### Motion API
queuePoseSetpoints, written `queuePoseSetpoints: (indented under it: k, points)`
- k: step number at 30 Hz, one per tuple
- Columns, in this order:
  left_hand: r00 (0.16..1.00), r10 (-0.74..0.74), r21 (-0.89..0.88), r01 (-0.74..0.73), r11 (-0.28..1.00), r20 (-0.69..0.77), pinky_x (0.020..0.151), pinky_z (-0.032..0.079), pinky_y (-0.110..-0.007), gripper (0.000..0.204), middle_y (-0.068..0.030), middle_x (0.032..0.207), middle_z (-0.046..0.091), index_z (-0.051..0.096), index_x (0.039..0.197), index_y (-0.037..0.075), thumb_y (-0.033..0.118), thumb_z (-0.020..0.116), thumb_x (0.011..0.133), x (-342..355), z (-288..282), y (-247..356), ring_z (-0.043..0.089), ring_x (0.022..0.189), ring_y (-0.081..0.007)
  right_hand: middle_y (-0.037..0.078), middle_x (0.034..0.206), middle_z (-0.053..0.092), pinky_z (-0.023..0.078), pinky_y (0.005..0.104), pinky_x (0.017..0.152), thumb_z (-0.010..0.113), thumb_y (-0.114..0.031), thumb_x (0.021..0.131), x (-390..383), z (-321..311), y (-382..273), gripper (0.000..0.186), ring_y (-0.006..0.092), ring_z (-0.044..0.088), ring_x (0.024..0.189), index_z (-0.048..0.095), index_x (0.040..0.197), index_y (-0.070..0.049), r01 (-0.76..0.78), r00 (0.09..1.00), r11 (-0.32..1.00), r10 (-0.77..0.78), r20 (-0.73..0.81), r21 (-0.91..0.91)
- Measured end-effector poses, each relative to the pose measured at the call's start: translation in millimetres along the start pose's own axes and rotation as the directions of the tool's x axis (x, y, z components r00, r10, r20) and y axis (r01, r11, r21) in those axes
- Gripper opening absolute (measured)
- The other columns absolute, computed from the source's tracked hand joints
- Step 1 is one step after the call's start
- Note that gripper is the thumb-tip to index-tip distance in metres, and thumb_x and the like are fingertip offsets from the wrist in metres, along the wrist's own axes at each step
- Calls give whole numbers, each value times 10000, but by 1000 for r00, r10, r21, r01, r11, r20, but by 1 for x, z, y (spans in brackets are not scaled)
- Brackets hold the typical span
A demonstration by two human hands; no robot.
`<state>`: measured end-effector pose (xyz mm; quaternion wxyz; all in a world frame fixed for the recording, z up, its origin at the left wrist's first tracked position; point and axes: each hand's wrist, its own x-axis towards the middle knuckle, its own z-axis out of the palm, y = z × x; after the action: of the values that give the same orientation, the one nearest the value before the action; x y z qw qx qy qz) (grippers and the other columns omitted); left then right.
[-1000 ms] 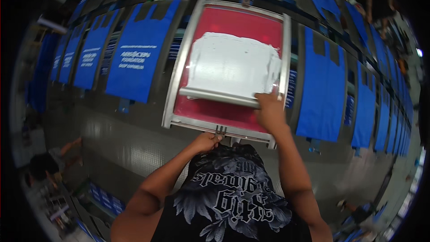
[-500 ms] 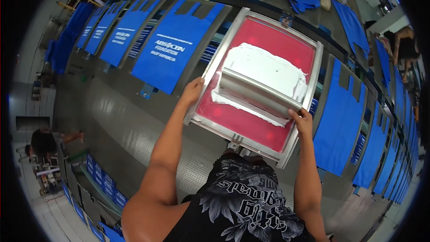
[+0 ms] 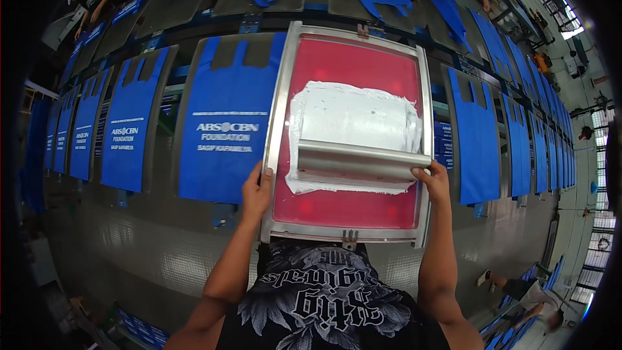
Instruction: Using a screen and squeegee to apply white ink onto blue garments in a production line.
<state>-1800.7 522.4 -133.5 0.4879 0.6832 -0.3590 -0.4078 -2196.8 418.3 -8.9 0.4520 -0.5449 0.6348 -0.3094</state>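
Since half a second ago, the metal frame has come round squarer in view, and its left rail now overlaps, as seen from above, the edge of the printed bag beside it. Blue bags lie in a row on grey boards; those to the left bear white lettering, while the plain bags to the right show none, so the left stretch looks done and the right undone. What lies under the frame is hidden. Inside it, white paint covers much of the red screen, and the squeegee sits crosswise over its nearer part. The left hand grips the left rail between thumb and fingers; the right hand pinches the squeegee's right end, and whether it also holds the frame, I cannot tell.
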Motion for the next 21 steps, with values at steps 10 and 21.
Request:
queuePoseSetpoints:
  k: [10, 21]
  points:
    - [995, -47, 48, 51, 998, -83, 865, 458, -296, 415, -169, 1087, 652, 542, 1238, -19, 271, 553, 941, -6, 41, -40, 606, 1000, -186, 81, 877, 682, 456, 287, 796, 766, -131, 675, 48, -19, 67, 331, 151, 608, 832, 694, 965, 13, -37, 993, 998, 31, 110, 51]
    - [981, -146, 130, 162, 978, -126, 881, 434, -277, 445, -127, 1114, 634, 543, 1237, -18, 324, 536, 951, 0, 55, -13, 579, 1012, -172, 66, 862, 669, 462, 270, 767, 787, -178, 699, 69, -32, 77, 348, 132, 602, 798, 694, 979, 6, -45, 983, 998, 36, 182, 48]
